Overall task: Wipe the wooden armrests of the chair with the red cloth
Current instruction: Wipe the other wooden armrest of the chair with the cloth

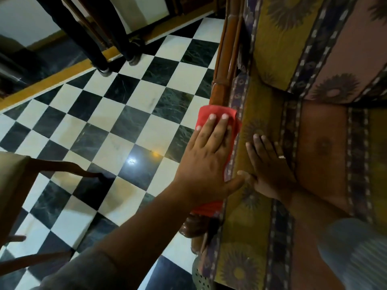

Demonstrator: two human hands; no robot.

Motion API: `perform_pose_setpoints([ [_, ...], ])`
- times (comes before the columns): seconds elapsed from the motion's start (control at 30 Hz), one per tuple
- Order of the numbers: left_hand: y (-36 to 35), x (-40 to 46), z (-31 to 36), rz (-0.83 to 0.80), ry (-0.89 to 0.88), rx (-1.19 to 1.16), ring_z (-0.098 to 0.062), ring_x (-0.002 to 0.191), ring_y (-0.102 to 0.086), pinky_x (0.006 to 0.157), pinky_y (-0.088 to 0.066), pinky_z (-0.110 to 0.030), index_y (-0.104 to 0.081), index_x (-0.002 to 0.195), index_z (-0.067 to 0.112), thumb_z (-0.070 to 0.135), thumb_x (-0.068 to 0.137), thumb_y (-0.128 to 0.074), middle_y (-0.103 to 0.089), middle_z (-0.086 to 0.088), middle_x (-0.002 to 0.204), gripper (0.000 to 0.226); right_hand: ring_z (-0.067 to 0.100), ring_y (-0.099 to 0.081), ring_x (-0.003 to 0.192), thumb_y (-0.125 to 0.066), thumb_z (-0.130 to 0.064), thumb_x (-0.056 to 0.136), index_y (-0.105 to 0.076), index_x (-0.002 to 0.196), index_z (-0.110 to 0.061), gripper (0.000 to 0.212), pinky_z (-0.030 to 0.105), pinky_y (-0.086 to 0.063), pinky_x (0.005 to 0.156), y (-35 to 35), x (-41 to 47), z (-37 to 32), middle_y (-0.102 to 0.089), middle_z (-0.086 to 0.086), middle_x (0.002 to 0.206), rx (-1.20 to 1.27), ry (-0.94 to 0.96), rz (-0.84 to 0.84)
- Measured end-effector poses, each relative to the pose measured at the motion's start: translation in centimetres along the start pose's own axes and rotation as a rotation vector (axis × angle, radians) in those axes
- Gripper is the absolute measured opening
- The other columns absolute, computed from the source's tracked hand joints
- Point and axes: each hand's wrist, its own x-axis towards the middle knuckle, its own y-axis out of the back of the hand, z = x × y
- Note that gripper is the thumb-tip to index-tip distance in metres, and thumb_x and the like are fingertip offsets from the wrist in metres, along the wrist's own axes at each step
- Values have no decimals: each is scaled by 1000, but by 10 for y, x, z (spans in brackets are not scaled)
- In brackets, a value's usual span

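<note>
The red cloth (pixel 209 114) lies draped over the chair's left wooden armrest (pixel 219 88), a glossy brown rail running from the upper middle down to a carved end (pixel 189 227). My left hand (pixel 207 160) presses flat on the cloth, fingers spread along the rail and thumb hooked at its inner side. My right hand (pixel 268 168), wearing a ring, rests flat and empty on the patterned seat cushion (pixel 314 155) just right of the armrest. The stretch of armrest under the cloth and hand is hidden.
A black-and-white checkered floor (pixel 117 122) spreads to the left. Another wooden chair (pixel 18 185) stands at the lower left. Dark furniture legs (pixel 100 59) stand at the top left. The back cushion (pixel 314 38) rises at the upper right.
</note>
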Motion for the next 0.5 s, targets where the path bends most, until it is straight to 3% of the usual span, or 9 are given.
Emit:
perform_pose_setpoints([
  [0.1, 2, -18, -1, 15, 46, -209, -21, 154, 14, 125, -7, -54, 11, 157, 23, 73, 90, -35, 17, -3, 167, 95, 33, -12, 155, -6, -77, 86, -24, 157, -14, 97, 61, -10, 120, -4, -25, -20, -14, 13, 167, 157, -86, -47],
  [0.17, 14, -28, 1, 83, 235, -500, -18, 154, 7, 123, -10, -49, 10, 156, 33, 65, 92, -38, 21, 8, 164, 86, 28, -8, 155, -3, -79, 85, -24, 156, -16, 98, 53, -6, 123, 6, -39, -42, -12, 9, 168, 447, -226, 4],
  [0.23, 21, -40, -3, 166, 584, -769, -15, 153, -11, 119, -16, -39, -12, 157, 34, 59, 95, -40, -2, 6, 168, 73, 19, -24, 149, -21, -62, 101, -37, 151, -9, 75, 24, -18, 117, 39, -53, -71, -34, 2, 157, 955, -400, 48],
  [0.3, 28, -46, -9, 162, 894, -984, -23, 136, -48, 112, -36, -39, -55, 136, 28, 48, 100, -47, -52, -6, 148, 42, 5, -36, 129, -33, -42, 105, -47, 145, -11, 53, 7, -25, 96, 73, -58, -95, -44, -9, 133, 1352, -451, 67],
  [0.33, 30, -47, -12, 121, 975, -1050, -22, 115, -62, 101, -47, -40, -66, 115, 28, 42, 101, -50, -67, -6, 124, 25, 3, -39, 125, -34, -45, 104, -48, 144, -15, 52, 9, -29, 96, 82, -57, -102, -48, -10, 131, 1457, -438, 67],
  [0.4, 35, -49, -12, 43, 977, -1025, -14, 78, -62, 74, -49, -31, -69, 89, 27, 33, 101, -53, -69, 1, 86, 21, 11, -55, 121, -38, -58, 99, -58, 134, -22, 54, 31, -46, 101, 96, -54, -116, -62, -5, 129, 1549, -440, 38],
  [0.43, 37, -49, -12, 31, 945, -996, -13, 70, -59, 67, -46, -29, -69, 83, 26, 29, 101, -54, -66, 2, 76, 23, 17, -63, 111, -44, -59, 97, -64, 122, -21, 49, 40, -53, 96, 101, -50, -120, -68, -2, 117, 1568, -468, 42],
  [0.5, 44, -48, -10, 34, 893, -977, -14, 72, -59, 66, -47, -29, -69, 82, 23, 25, 100, -56, -66, 0, 77, 22, 19, -66, 98, -55, -46, 98, -64, 99, -20, 27, 39, -55, 86, 102, -46, -126, -69, -4, 97, 1587, -528, 95],
])
